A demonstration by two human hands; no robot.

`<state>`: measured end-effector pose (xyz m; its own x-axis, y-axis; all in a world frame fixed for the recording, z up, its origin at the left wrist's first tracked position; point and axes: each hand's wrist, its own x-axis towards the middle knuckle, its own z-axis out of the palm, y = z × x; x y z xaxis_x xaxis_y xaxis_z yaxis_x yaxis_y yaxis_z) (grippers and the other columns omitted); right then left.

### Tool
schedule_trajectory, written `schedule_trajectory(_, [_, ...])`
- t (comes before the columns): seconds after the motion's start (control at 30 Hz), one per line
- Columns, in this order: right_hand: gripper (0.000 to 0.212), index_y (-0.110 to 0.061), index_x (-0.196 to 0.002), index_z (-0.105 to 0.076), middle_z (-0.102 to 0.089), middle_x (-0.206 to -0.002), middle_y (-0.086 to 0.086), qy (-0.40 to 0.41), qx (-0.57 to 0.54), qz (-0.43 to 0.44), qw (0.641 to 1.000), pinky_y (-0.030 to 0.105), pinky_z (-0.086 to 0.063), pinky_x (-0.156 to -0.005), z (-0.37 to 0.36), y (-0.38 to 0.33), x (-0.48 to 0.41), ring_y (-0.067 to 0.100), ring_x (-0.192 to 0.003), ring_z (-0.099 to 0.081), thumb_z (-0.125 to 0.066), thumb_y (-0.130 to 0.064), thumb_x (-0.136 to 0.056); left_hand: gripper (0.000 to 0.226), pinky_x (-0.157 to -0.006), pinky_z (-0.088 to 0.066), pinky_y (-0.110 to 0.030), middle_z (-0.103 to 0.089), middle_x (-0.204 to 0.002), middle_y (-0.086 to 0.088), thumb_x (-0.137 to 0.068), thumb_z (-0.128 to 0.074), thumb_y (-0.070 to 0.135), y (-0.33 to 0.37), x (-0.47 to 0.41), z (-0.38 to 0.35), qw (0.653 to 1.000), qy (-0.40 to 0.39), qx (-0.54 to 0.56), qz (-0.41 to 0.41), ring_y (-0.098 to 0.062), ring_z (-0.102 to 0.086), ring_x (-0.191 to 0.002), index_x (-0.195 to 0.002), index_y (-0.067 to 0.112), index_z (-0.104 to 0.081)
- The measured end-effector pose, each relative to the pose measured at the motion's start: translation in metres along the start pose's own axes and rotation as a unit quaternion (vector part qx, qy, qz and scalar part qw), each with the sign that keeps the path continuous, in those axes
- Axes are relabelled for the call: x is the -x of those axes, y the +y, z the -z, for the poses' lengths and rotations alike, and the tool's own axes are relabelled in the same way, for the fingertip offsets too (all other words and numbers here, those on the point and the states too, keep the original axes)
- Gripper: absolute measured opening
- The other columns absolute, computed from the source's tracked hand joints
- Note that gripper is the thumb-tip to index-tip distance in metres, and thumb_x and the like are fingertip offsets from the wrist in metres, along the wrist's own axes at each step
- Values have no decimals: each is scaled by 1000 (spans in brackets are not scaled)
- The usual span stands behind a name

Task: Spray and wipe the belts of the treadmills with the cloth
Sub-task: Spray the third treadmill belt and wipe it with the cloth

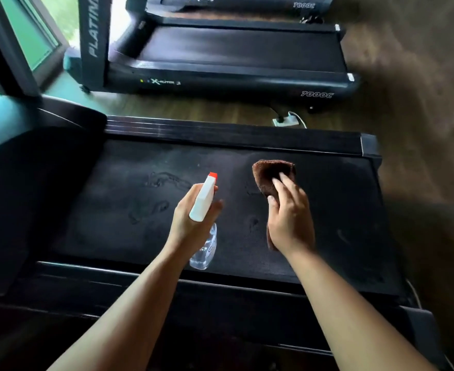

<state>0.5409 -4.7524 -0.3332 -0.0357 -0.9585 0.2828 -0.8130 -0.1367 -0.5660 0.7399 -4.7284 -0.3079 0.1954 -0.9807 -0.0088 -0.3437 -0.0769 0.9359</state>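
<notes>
Looking down across the black belt (pixel 327 210) of the nearest treadmill (pixel 370 148). In the left hand (pixel 191 220), a spray bottle (pixel 203 200): fingers curled round the neck under the white head, red nozzle pointing away over the belt, clear body hanging below the palm with liquid inside. In the right hand (pixel 291 220), a brown cloth (pixel 270 174), pinched between thumb and fingers, one folded end sticking out past the fingertips, the other showing below the palm. Hard to tell whether touching the belt or just above it.

Both hands over the middle of the belt, near each other but apart, cloth to the right of the bottle. Left of the bottle, on the belt, wet streaks (pixel 164 180) and blotches.

Beyond the far side rail (pixel 233 135), a strip of wooden floor (pixel 193 111) with a white plug block (pixel 284 121) and cord. Further on, a second treadmill (pixel 233 62) marked 7000C, lying parallel, and behind it the edge of a third treadmill (pixel 247 1). At upper left, a window (pixel 27 36) with green outside.
</notes>
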Motion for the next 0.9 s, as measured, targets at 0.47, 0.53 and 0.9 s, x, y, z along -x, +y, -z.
schedule_trajectory(0.47, [52,-3,-132,-60,-53,-144,11,54,18,4,998,36,-33,-110,-174,146,38,36,-125,-51,-38,-30,-93,17,-74,-52,-46,-65,-78,14,-77,-70,30,-187,-52,-100,998,29,42,-44,-13,-59,-73,-93,27,-66])
schedule_trajectory(0.53, [52,-3,-131,-60,-53,-143,12,59,18,3,998,37,-33,-110,-186,152,43,37,-124,-52,-38,-30,-93,16,-76,-52,-47,-65,-79,13,-79,-71,28,-199,-53,-105,997,27,46,-57,-13,-59,-74,-94,26,-66])
schedule_trajectory(0.9, [46,-4,-134,-58,-51,-145,11,75,13,13,997,35,-31,-112,-169,135,97,34,-129,-48,-43,-25,-96,16,-74,-52,-40,-65,-83,13,-84,-73,23,-209,-2,-96,993,27,69,-90,-9,-60,-76,-99,25,-67])
